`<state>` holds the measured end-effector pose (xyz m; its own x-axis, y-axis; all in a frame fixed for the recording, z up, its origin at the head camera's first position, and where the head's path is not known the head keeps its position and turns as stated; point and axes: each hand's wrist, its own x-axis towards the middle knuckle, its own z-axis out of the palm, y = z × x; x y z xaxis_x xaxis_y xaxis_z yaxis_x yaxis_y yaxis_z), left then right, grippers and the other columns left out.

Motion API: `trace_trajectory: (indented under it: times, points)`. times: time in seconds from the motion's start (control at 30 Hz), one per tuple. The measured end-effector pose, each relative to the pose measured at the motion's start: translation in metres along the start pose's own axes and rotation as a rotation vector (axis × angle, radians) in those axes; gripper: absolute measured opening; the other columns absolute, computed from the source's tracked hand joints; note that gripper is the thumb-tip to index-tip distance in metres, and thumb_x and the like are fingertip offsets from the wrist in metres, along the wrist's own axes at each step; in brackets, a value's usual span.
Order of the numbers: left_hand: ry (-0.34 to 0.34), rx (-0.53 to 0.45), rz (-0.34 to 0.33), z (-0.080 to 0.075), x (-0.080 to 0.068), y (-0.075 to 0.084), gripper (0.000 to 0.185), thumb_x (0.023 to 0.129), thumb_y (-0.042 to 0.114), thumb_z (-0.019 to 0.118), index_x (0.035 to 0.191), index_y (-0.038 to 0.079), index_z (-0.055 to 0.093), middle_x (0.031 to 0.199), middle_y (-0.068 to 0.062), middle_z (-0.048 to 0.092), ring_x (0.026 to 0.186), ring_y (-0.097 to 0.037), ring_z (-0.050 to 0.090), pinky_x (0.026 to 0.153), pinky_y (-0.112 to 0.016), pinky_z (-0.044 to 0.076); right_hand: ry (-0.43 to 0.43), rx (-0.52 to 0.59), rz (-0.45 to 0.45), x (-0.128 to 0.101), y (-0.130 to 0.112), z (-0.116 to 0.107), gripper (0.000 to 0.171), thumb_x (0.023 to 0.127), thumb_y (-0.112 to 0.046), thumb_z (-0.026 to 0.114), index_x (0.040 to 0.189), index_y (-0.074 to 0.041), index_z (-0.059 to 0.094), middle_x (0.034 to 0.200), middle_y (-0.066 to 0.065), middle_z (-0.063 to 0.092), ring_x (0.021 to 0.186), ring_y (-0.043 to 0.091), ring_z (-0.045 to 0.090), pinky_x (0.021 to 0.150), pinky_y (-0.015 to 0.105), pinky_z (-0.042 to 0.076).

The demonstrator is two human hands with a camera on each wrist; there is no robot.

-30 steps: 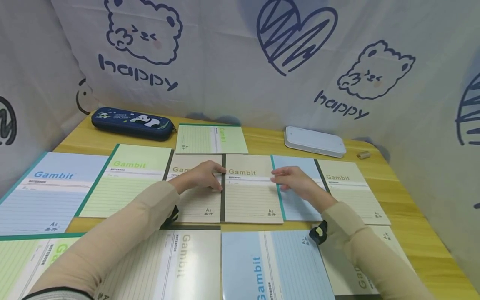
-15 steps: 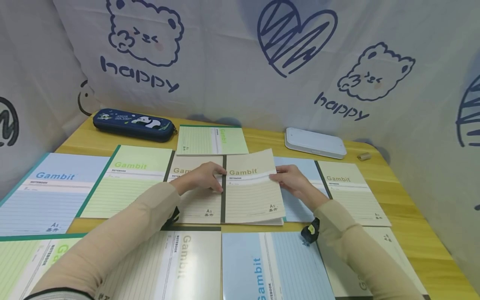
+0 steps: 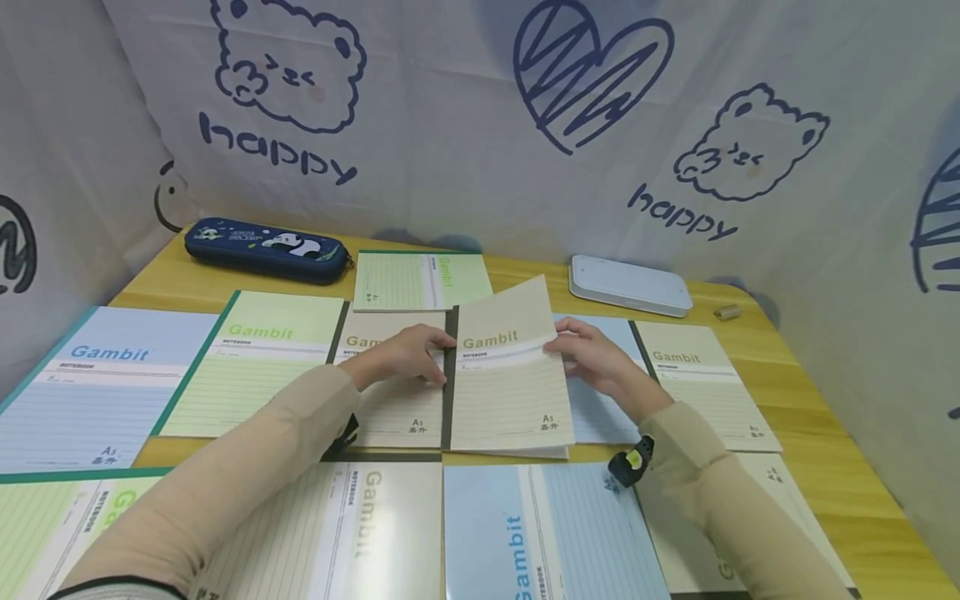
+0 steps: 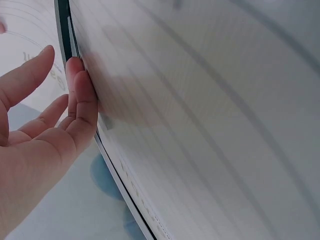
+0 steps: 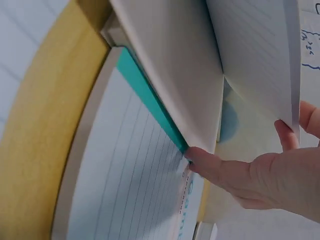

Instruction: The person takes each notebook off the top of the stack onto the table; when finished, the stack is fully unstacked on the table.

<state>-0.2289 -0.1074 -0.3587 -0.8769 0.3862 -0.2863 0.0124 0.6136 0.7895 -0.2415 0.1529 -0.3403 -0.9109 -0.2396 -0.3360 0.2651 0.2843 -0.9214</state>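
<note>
The right hand is pinching the free edge of the front cover of a beige notebook and holding that cover lifted off the pages, while the left hand is lying flat with straight fingers against the dark spine on the far side of the notebook from the grip. The head view is showing the whole arrangement: the beige notebook is lying in the middle of a yellow table, a second beige notebook is sitting under the left palm, and a blue notebook is lying just beneath the gripping hand, partly covered by the raised cover. The right wrist view is adding what the head view is hiding: the thumb is pressing under the block of pages while the cover is standing apart above it, leaving an open wedge, and the teal binding of the blue notebook is running directly below the thumb. The left wrist view is giving only a close, blurred stretch of the cover with the fingertips resting along the spine edge, holding nothing. Beyond the grip, toward the printed cloth, a white box is sitting, and a dark pencil case is lying farther off past the left hand.
</note>
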Motion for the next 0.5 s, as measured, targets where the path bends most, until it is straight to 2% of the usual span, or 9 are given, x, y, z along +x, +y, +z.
trace_trajectory:
  times: [0.1, 0.23, 0.33, 0.5]
  points:
    - [-0.005, -0.01, 0.013, 0.0001, -0.0003, -0.0002, 0.059, 0.072, -0.004, 0.068, 0.127, -0.001, 0.047, 0.127, -0.016, 0.043, 0.092, -0.022, 0.048, 0.066, -0.025, 0.046, -0.008, 0.007, 0.01, -0.002, -0.0011, -0.0013, 0.01, 0.084, -0.004, 0.052, 0.09, -0.01, 0.047, 0.1, 0.006, 0.058, 0.081, 0.018, 0.056, 0.069, 0.035, 0.044]
    - [0.001, -0.01, 0.011, 0.0007, -0.0008, -0.0009, 0.058, 0.073, -0.003, 0.068, 0.127, 0.0, 0.046, 0.127, -0.015, 0.042, 0.097, -0.023, 0.047, 0.069, -0.026, 0.045, 0.002, 0.047, 0.04, -0.0043, 0.0011, -0.0031, 0.009, 0.084, -0.003, 0.052, 0.089, -0.009, 0.047, 0.097, 0.005, 0.058, 0.079, 0.017, 0.055, 0.065, 0.032, 0.045]
    - [0.006, -0.008, 0.007, 0.0009, -0.0007, -0.0007, 0.059, 0.073, -0.003, 0.067, 0.128, 0.0, 0.045, 0.128, -0.015, 0.042, 0.101, -0.024, 0.045, 0.073, -0.027, 0.045, -0.028, 0.092, 0.046, -0.0063, 0.0034, -0.0061, 0.008, 0.086, -0.002, 0.049, 0.09, -0.008, 0.045, 0.091, 0.004, 0.059, 0.072, 0.016, 0.058, 0.061, 0.029, 0.047]
    - [0.006, -0.034, -0.002, 0.0007, -0.0006, 0.0002, 0.067, 0.073, -0.003, 0.067, 0.132, -0.001, 0.037, 0.131, -0.018, 0.039, 0.096, -0.023, 0.051, 0.073, -0.027, 0.047, -0.064, 0.107, 0.043, -0.0089, 0.0043, -0.0097, 0.009, 0.088, 0.0, 0.047, 0.095, -0.007, 0.045, 0.087, 0.004, 0.061, 0.066, 0.016, 0.06, 0.058, 0.027, 0.048]
